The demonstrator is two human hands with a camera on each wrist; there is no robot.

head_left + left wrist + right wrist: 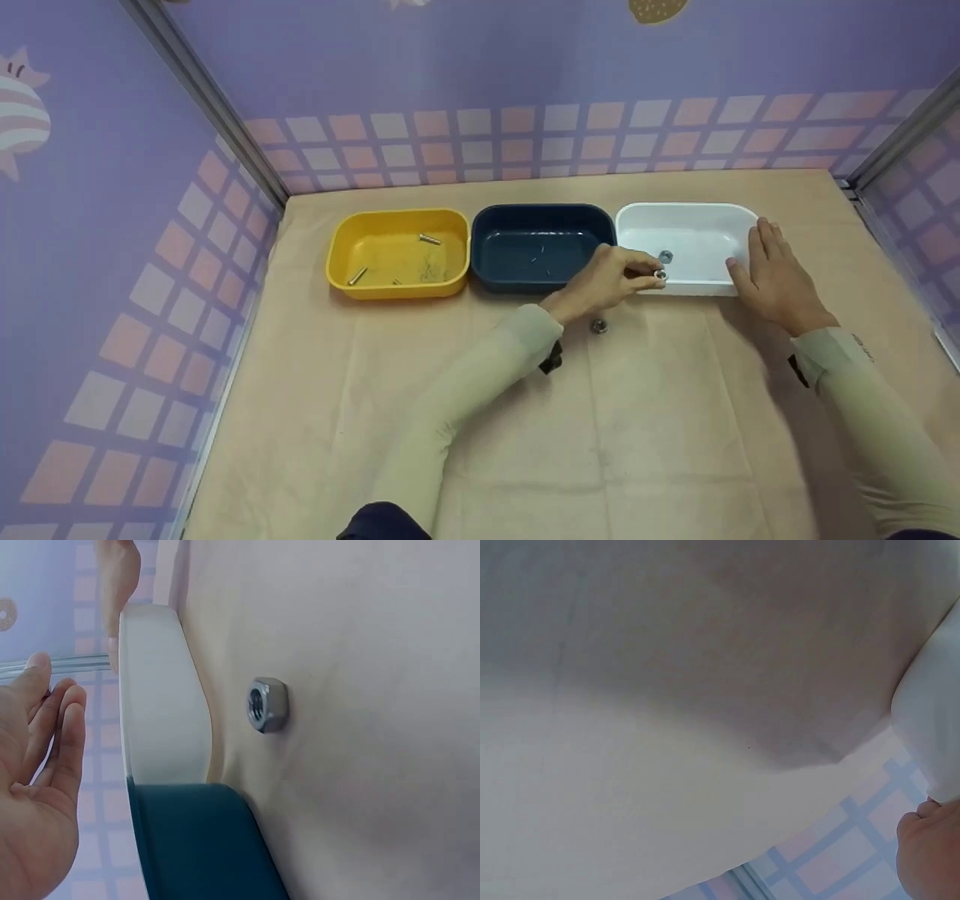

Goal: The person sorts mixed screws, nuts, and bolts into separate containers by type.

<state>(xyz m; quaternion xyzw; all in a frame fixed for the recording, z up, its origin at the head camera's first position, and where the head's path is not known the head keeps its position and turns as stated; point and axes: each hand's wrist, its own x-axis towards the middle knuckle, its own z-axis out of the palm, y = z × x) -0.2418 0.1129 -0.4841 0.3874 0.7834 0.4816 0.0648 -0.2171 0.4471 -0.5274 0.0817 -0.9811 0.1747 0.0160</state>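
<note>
My left hand (606, 279) pinches a metal nut (660, 275) between thumb and fingertips, over the near rim of the white tray (694, 288). In the left wrist view the same hand (37, 765) appears with its fingers bent and the nut hidden. One more nut (666, 256) lies inside the white tray. A loose nut (598, 326) rests on the cloth in front of the dark blue tray; close up, this hex nut (268, 705) stands before the trays. My right hand (780, 281) rests against the white tray's right end, fingers straight.
The dark blue tray (544, 286) holds a few tiny pieces and touches the white one. At the left a yellow tray (397, 291) holds several screws (430, 239). A beige cloth (600, 420) covers the table, with patterned panels (480, 75) around it.
</note>
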